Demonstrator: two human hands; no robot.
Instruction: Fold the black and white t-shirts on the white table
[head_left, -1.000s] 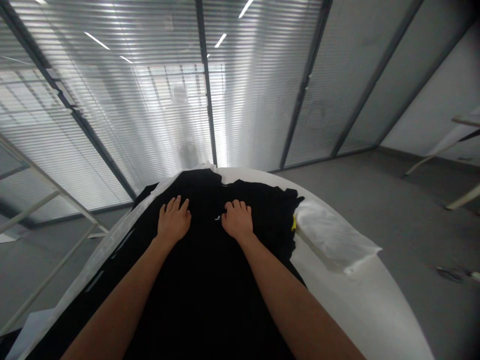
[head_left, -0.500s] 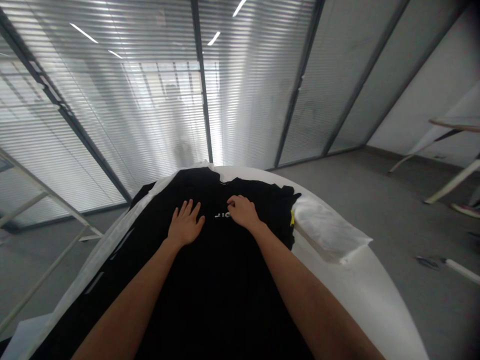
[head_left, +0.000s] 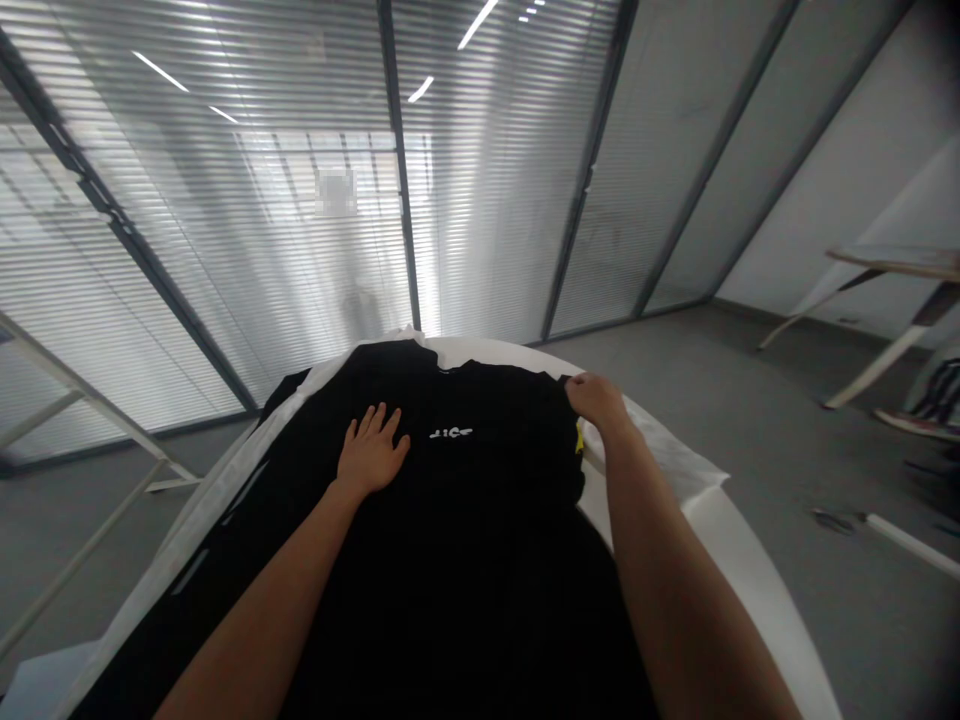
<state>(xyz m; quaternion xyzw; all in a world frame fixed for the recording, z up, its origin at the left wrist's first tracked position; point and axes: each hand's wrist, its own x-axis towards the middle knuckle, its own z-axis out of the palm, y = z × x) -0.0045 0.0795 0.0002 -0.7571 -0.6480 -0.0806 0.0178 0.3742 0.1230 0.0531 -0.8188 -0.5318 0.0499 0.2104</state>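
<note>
A black shirt [head_left: 480, 520] lies spread over a white rounded table [head_left: 735, 570]. Small white lettering [head_left: 451, 433] crosses its chest, and pale stripes [head_left: 190, 572] run down its left side. Flat on the shirt, left of the lettering, rests my left hand [head_left: 371, 450] with fingers spread. At the shirt's upper right edge, my right hand [head_left: 598, 400] is closed on the black fabric; its fingertips are partly hidden. Just below it shows a bit of yellow [head_left: 580, 436] at the bunched edge.
White cloth [head_left: 679, 460] lies on the table beyond my right hand. A white metal frame [head_left: 97, 400] stands at left, and a glass partition with blinds [head_left: 495, 200] is behind the table. On the right are another table [head_left: 892, 265] and items on the floor.
My right hand has moved right from beside the lettering to the shirt's upper right edge and closed on it. The lettering is now uncovered. My left hand stays in place.
</note>
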